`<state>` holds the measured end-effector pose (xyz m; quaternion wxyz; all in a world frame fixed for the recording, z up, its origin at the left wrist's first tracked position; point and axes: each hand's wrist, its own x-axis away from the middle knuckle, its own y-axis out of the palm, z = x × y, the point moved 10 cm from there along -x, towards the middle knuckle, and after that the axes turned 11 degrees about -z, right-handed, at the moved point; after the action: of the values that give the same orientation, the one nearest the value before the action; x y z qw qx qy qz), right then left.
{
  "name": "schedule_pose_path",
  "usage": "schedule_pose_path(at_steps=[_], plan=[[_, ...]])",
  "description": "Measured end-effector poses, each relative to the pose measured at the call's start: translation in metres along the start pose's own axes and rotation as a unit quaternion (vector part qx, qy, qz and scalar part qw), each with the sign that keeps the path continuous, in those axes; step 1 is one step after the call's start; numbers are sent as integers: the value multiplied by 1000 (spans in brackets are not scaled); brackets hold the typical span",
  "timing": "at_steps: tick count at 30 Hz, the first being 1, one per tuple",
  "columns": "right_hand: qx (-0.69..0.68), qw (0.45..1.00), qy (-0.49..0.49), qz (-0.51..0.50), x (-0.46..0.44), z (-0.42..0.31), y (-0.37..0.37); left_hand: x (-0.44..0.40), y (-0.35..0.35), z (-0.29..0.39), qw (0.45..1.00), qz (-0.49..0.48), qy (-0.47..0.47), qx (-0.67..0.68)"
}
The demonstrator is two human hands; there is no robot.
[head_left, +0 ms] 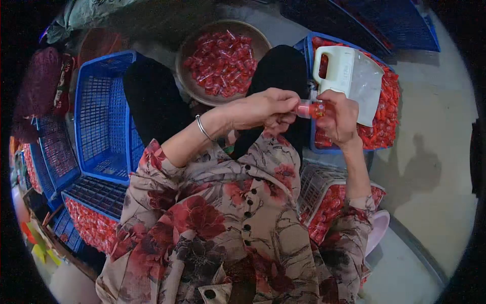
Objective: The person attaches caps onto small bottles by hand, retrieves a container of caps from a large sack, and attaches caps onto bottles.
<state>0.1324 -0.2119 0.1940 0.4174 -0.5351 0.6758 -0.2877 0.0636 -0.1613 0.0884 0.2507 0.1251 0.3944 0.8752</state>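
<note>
Between my hands, in front of my knees, is a small red item with a clear pinkish end. My left hand, with a metal bangle at the wrist, pinches the clear end. My right hand is closed round the red part, which shows a small printed mark. Past my hands, a round bowl holds many small red, clear-ended pieces. A cut white plastic jug lies on the red pieces in a blue crate beside my right hand.
An upright-sided blue basket stands at the left. Below it, a dark grid tray lies above more red pieces. A pale crate of red items is by my right forearm, near a pink basin.
</note>
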Motion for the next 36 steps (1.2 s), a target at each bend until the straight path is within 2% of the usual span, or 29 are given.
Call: schedule_pose_path(at_steps=[2,4,6,7,8,9,10,11,12,13,14,16,17,18,20,21,22,24,25,26,27,29,30,32,33,34,35,36], plan=[[-31,999,35,9,5,8,1,-2,7,-6,999,0,1,53],[-16,1000,23,-3,2,2,3,-3,13,-13,994,-4,0,107],[2,1000,10,-15,1,-6,8,-2,2,-10,993,60,-7,-105],[-35,997,68,8,6,4,9,-3,8,-7,993,61,-7,-104],[-73,989,128,32,11,13,13,4,11,21,949,132,58,-281],[-73,988,132,33,11,8,23,12,22,47,865,194,122,-446],[-109,970,193,104,15,16,23,13,27,52,782,198,204,-555],[-143,942,250,171,22,25,23,13,25,55,781,197,207,-555],[-201,918,284,188,25,31,32,16,32,56,754,176,208,-598],[-203,917,289,188,24,29,37,19,38,54,726,154,206,-638],[-332,856,356,173,32,39,61,23,34,53,730,151,200,-636],[-457,768,417,164,42,46,83,20,37,44,690,78,150,-704],[-579,666,459,99,49,43,108,20,41,42,666,56,132,-732],[-685,546,482,33,54,30,131,21,40,40,667,44,129,-733],[-719,498,485,6,56,20,139,18,39,37,624,11,108,-774],[-737,486,469,-4,57,15,140,20,43,38,623,-4,120,-773],[-757,459,465,-13,60,14,145,18,39,37,629,2,90,-772],[-755,497,428,-1,63,14,132,16,25,30,640,43,78,-763],[-667,604,431,69,70,29,114,21,11,26,646,82,84,-755],[-564,695,427,129,82,39,92,27,2,35,679,151,70,-715],[-528,740,391,145,95,47,73,36,-13,45,706,222,46,-671],[-407,792,420,175,154,78,36,68,-52,76,658,383,67,-645],[-292,823,440,211,189,93,8,77,-68,89,651,412,58,-634],[-90,792,536,278,265,112,-46,94,-109,108,644,441,34,-624],[1,761,586,277,322,142,-59,98,-131,109,641,441,34,-627],[53,752,581,306,365,165,-66,98,-141,113,474,469,-10,-745],[107,740,572,337,391,178,-77,90,-136,118,284,479,-49,-829],[106,739,570,342,401,195,-86,77,-129,123,280,478,-46,-831]])
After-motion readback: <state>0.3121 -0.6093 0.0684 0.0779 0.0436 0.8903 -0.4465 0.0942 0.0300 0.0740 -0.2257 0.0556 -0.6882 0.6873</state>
